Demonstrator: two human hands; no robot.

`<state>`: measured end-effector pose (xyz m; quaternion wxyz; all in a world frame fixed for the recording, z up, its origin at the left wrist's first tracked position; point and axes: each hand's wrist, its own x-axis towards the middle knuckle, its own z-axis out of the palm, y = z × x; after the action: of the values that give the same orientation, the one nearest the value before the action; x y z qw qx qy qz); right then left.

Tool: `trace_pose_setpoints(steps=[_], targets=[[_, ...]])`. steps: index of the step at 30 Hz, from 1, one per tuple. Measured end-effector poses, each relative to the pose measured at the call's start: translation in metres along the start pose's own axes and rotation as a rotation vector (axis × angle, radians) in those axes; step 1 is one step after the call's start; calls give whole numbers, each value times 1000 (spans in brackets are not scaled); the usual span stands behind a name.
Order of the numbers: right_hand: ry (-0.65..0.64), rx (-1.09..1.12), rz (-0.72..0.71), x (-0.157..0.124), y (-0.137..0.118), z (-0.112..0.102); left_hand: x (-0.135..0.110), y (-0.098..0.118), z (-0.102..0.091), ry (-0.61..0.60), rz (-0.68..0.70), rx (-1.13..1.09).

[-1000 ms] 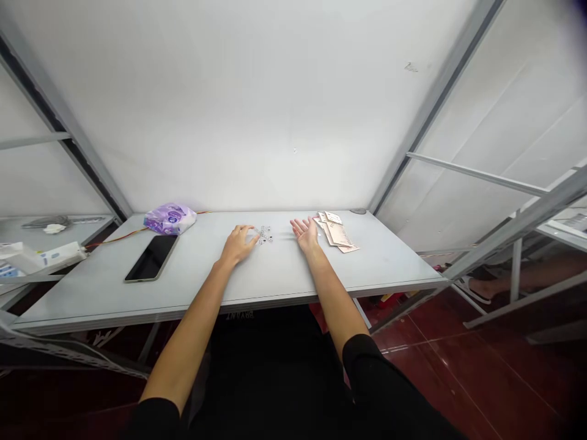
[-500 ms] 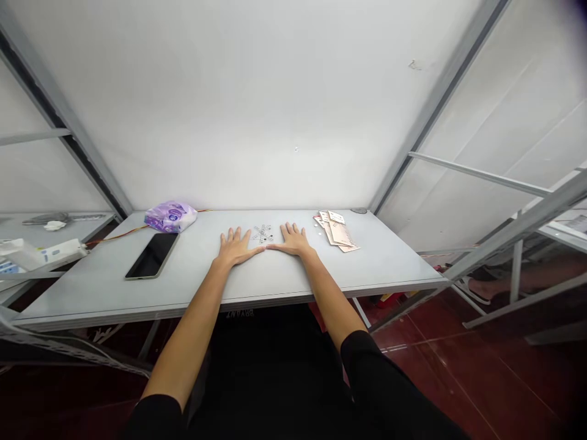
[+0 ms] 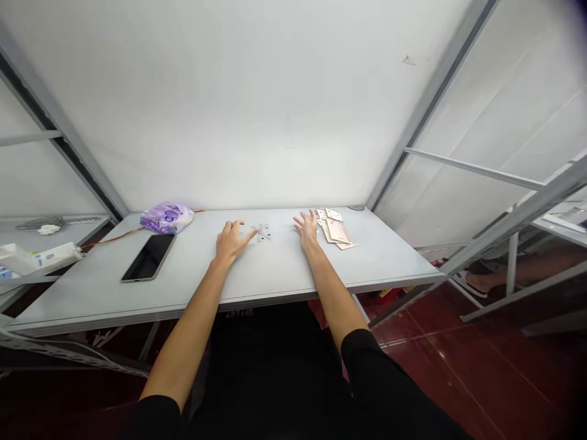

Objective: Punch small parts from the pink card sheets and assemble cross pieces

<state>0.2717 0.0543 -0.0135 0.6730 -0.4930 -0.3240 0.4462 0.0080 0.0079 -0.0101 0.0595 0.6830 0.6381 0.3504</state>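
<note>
Resting on the pale table (image 3: 275, 269), the loose stack of card pieces (image 3: 338, 230) could slide apart if the right hand (image 3: 308, 232), open just beside it, brushes its edge. The left hand (image 3: 229, 241) is half-curled, whether gripping I cannot tell, its thumb by the small black-marked patch (image 3: 264, 233) between both hands; a nudge might shift that patch, if loose.

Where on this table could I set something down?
Bare table shows between the phone and left hand, between the forearms, and right of the paper pile. It's crowded where the purple pack adjoins the phone, and where the right hand is beside the pile.
</note>
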Motion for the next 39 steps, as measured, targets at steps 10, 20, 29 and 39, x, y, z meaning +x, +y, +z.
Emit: trace_pose_setpoints(steps=[10, 20, 29, 39], targets=[[269, 556, 164, 8, -17, -17, 3, -1, 0, 200, 130, -213], [397, 424, 155, 18, -12, -21, 4, -2, 4, 118, 184, -244], [420, 439, 146, 22, -13, -23, 4, -3, 7, 95, 247, -225], [433, 260, 11, 24, -4, -25, 3, -2, 8, 66, 296, -221]])
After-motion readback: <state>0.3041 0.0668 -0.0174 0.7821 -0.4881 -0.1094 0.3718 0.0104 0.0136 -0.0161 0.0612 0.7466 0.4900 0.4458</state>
